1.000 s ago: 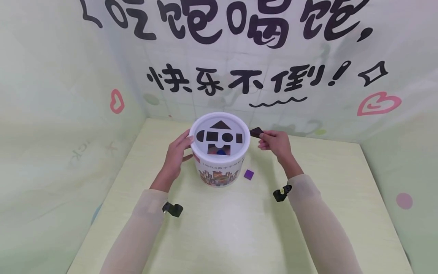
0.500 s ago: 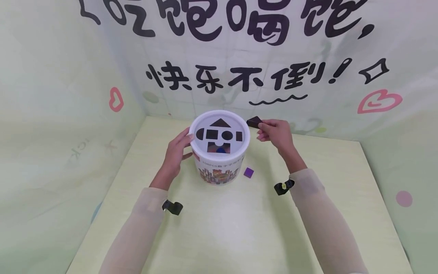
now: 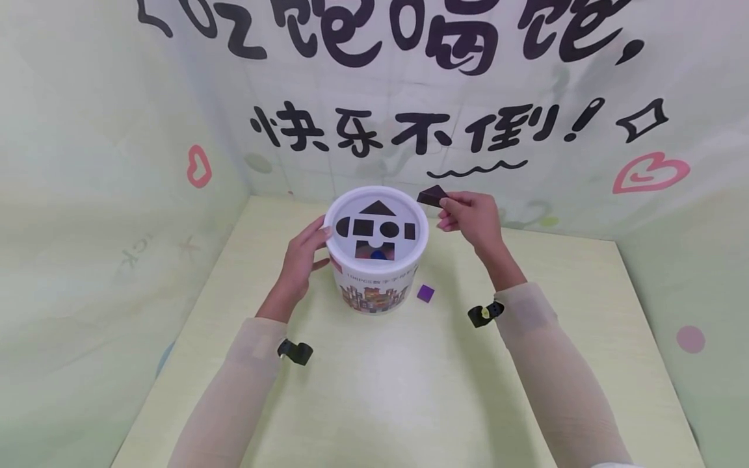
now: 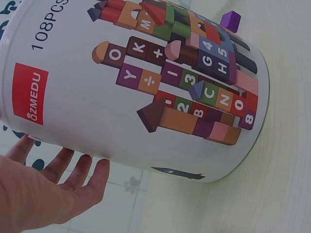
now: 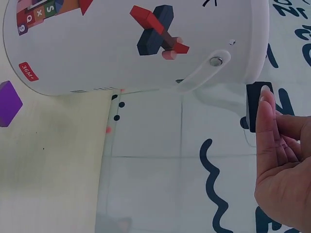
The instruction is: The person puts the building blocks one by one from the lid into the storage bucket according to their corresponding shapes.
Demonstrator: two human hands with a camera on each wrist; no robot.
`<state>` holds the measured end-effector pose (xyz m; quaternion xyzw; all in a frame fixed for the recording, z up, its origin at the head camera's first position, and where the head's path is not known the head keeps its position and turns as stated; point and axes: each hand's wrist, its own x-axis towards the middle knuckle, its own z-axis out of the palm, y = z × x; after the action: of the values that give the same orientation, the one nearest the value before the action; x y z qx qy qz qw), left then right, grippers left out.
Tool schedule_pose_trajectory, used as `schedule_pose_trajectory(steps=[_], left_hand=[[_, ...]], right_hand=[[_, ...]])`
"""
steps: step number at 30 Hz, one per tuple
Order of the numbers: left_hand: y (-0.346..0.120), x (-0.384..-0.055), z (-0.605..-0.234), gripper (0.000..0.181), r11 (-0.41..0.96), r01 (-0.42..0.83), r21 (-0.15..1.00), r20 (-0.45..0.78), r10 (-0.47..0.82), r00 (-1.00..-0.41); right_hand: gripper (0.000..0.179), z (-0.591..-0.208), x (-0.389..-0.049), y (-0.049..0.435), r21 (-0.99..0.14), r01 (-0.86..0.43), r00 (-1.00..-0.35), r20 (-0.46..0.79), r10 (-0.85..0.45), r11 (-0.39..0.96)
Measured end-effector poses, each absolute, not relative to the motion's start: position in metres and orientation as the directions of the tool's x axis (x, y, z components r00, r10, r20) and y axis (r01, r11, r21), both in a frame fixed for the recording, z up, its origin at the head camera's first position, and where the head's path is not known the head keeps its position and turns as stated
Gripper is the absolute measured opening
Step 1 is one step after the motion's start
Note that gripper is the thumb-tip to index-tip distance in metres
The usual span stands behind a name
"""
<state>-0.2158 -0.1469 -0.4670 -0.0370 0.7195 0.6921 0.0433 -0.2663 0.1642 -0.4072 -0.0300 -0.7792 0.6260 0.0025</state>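
Observation:
A white bucket (image 3: 374, 273) stands upright, its side printed with colourful toy blocks. Its white lid (image 3: 374, 211) has a triangle, a half circle, a rectangle, a circle and other cut-outs; something blue shows through the notched one. My left hand (image 3: 301, 260) rests against the bucket's left side and rim, fingers spread; in the left wrist view the left hand (image 4: 63, 189) touches the wall with its fingertips. At the lid's far right edge, my right hand (image 3: 475, 221) pinches a dark triangular block (image 3: 432, 195) between thumb and fingers. A purple block (image 3: 425, 294) lies right of the bucket.
The pale tabletop (image 3: 374, 390) runs up to a printed cloth backdrop (image 3: 579, 214) behind the bucket and at both sides. A clear handle (image 5: 206, 70) is fixed to the bucket below its rim in the right wrist view.
My right hand has lifted the dark triangular block slightly, from beside the bucket's rim to just above its far right edge. The left hand stays on the bucket, and the purple block has not moved.

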Motion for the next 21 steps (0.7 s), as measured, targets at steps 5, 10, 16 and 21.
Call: schedule_pose_trajectory(steps=[5,10,16,21], left_hand=[[-0.147,-0.217,-0.466,0.049,0.045,-0.115,0.992,-0.116,0.011,-0.993],[-0.147,-0.217,-0.467,0.049,0.042,-0.120,0.992,-0.121,0.008,-0.993],[-0.147,-0.217,-0.467,0.049,0.044,-0.126,0.991,-0.126,0.010,-0.992],[-0.147,-0.217,-0.467,0.048,0.052,-0.120,0.991,-0.121,0.018,-0.992]], right_hand=[[0.031,-0.402,-0.264,0.158,-0.980,0.034,-0.999,-0.028,0.032,0.194],[0.030,-0.394,-0.263,0.146,-0.985,0.028,-1.000,-0.029,-0.005,0.169],[0.027,-0.390,-0.265,0.132,-0.983,0.020,-0.999,-0.028,-0.039,0.182],[0.023,-0.389,-0.265,0.122,-0.981,0.000,-0.998,-0.013,-0.066,0.195]])
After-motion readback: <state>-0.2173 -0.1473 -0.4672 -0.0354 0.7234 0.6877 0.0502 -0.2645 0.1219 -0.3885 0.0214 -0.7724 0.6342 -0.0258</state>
